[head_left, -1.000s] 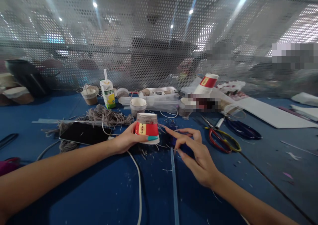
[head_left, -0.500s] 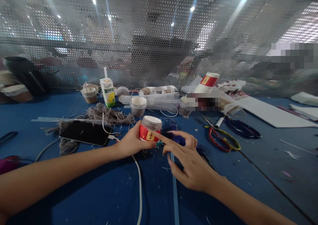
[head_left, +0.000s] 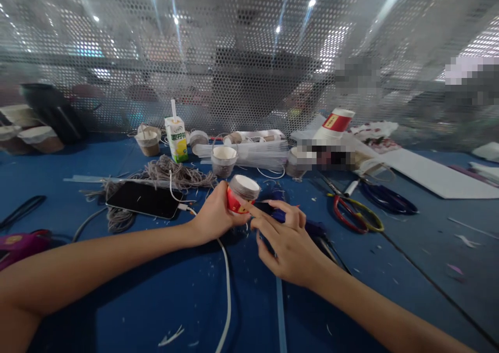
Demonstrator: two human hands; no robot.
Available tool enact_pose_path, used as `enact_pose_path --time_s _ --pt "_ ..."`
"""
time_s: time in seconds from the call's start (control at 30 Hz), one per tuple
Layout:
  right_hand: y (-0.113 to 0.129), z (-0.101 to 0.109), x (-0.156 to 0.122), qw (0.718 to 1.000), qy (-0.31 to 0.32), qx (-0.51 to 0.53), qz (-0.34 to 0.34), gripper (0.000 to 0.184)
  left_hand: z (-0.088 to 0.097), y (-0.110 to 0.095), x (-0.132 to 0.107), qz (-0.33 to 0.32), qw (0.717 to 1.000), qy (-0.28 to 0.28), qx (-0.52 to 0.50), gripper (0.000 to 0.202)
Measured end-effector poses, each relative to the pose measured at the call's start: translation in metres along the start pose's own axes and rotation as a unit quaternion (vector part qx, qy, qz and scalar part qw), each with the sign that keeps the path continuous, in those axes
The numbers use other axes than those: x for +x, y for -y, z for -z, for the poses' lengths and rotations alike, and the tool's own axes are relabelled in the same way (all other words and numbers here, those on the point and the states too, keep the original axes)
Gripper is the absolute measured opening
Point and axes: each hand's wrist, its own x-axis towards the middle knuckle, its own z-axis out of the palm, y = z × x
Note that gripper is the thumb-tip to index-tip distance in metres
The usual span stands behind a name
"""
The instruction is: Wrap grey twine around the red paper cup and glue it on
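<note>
A: Left side, observed?
B: Left forearm (head_left: pixel 117 257) bare, slim, tapering to a narrow wrist (head_left: pixel 189 235); left hand (head_left: pixel 212 215) ungloved
A: Right side?
B: Right forearm (head_left: pixel 370 306) likewise bare and slim; right hand (head_left: pixel 290 246) ungloved, fingers (head_left: pixel 265 228) long and slender; nail details too small to record

The place looked like a craft workshop. Tangled yarn (head_left: pixel 171 171) lay behind a phone (head_left: pixel 144 199) on a blue table (head_left: pixel 156 296), and a cup (head_left: pixel 239 191) part-wrapped in similar grey strands was held to the phone's right. Scissors (head_left: pixel 338 213) lay farther right of the phone, scraps (head_left: pixel 171 337) in front of it; a perforated screen (head_left: pixel 253 93) rose beyond.
</note>
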Motion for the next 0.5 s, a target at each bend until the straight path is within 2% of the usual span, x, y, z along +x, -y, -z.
enact_pose_path --time_s 0.1,0.27,0.4,0.5 --pt "0.000 0.002 0.000 0.999 -0.021 -0.009 0.031 0.020 -0.001 0.002 0.000 -0.040 0.999 -0.005 0.020 0.045" --pt "-0.009 0.013 -0.011 0.984 -0.118 0.007 0.133 0.023 0.001 0.002 0.003 0.024 1.000 0.002 0.004 0.053" --pt "-0.019 0.013 -0.016 0.973 -0.172 0.019 0.155 0.027 0.004 0.000 0.006 0.055 0.995 0.011 -0.088 0.060" --pt "-0.023 0.006 -0.013 0.964 -0.210 0.073 0.143 0.040 0.007 -0.002 0.007 0.040 0.971 0.079 -0.221 0.060"
